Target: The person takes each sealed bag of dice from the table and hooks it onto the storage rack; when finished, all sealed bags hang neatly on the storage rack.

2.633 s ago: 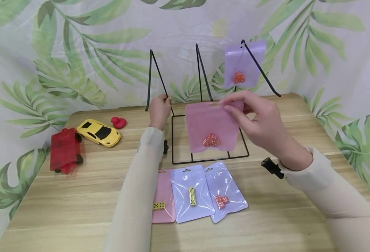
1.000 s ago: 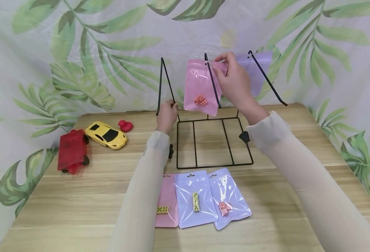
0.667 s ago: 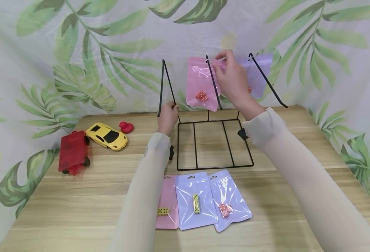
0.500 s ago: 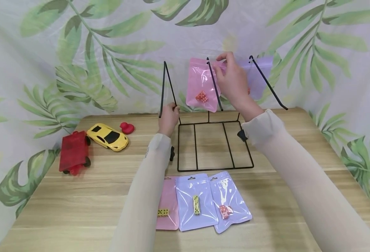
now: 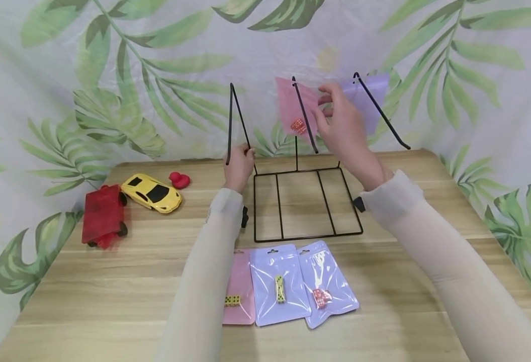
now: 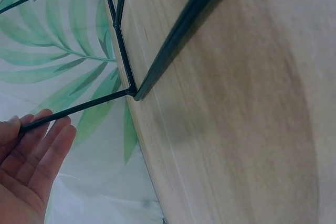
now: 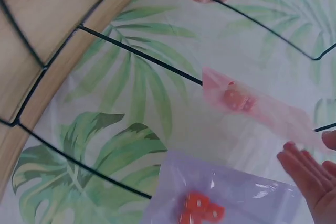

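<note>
My left hand (image 5: 238, 168) pinches the left upright of a black wire rack (image 5: 308, 237), thumb against fingers in the left wrist view. On the rack's middle hook hangs a pink zip bag (image 5: 285, 103) with orange-red dice, swung at an angle. Just right of it is my right hand (image 5: 344, 120), fingers loosely bent near the bag's edge. In the right wrist view its thumb and fingers are parted with nothing between them. A purple zip bag (image 7: 247, 182) with orange-red dice hangs on the right hook, partly behind the right hand in the head view. The left hook is bare.
In front of the rack lie a pink bag (image 5: 240, 281) with yellow dice, a lilac bag (image 5: 267, 266) with yellow dice and another lilac bag (image 5: 338, 289) with orange-red dice. At left are a yellow toy car (image 5: 152, 193), a red duck (image 5: 180, 180) and a red toy vehicle (image 5: 103, 213).
The right hand carried the pink bag up onto the middle hook, then released it and drew slightly right and down. The bag has swung round. The left hand keeps hold of the rack.
</note>
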Demonstrator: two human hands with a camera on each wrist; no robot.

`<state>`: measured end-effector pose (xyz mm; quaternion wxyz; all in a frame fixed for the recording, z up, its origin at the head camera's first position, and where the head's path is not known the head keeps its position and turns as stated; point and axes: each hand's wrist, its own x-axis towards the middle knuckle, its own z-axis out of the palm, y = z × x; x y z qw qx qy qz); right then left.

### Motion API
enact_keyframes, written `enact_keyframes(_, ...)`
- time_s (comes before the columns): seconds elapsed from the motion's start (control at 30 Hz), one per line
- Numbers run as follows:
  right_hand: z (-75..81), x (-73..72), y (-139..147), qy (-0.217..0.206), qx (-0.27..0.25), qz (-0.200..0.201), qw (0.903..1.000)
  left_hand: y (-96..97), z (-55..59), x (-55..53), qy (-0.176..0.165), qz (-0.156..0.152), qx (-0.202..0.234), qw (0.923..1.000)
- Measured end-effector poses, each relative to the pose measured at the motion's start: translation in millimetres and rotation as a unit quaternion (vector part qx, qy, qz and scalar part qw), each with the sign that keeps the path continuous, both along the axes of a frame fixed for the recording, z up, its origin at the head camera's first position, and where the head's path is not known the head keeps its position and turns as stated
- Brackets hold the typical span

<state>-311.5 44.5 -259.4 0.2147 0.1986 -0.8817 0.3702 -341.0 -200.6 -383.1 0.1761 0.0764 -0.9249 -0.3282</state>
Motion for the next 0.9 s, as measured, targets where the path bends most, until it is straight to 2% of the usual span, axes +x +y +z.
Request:
enact_keyframes(0.1, -9.3, 20.9, 14, 0.041, 0.027, -0.005, 0.9988, -0.4, -0.7, -0.8, 0.001, 0.001, 0.0, 1.0)
enact_keyframes(0.2, -22.0, 45.3, 29, 0.064, 0.063, -0.016, 0.9958, -0.2, -0.7, -0.3, -0.001, -0.001, 0.007, 1.0)
enact_keyframes(0.27, -32.7, 62.0, 37, 0.057, 0.096, -0.014, 0.9936, 0.0, -0.5, -0.4, 0.001, -0.002, 0.01, 1.0)
enact_keyframes(0.33, -47.5, 76.9, 42, 0.034, 0.14, 0.008, 0.9895, 0.3, -0.4, -0.9, 0.002, -0.004, 0.014, 0.9999)
enact_keyframes(0.43, -74.6, 96.7, 45, -0.012, 0.224, 0.07, 0.972, 0.5, -0.1, -1.3, 0.005, -0.005, 0.014, 0.9999)
enact_keyframes(0.57, -110.6, 113.7, 41, -0.096, 0.317, 0.163, 0.9294, 0.6, 1.8, -0.6, 0.002, -0.001, 0.007, 1.0)
enact_keyframes(0.67, -129.3, 118.4, 37, -0.151, 0.346, 0.2, 0.9043, 1.5, 3.2, 0.8, -0.003, 0.002, 0.003, 1.0)
enact_keyframes(0.77, -139.4, 119.1, 34, -0.173, 0.354, 0.21, 0.8946, 2.8, 4.5, 1.4, -0.006, 0.002, -0.003, 1.0)
enact_keyframes(0.9, -144.0, 118.3, 33, -0.17, 0.359, 0.216, 0.8917, 4.7, 5.5, 1.0, -0.012, -0.005, 0.003, 0.9999)
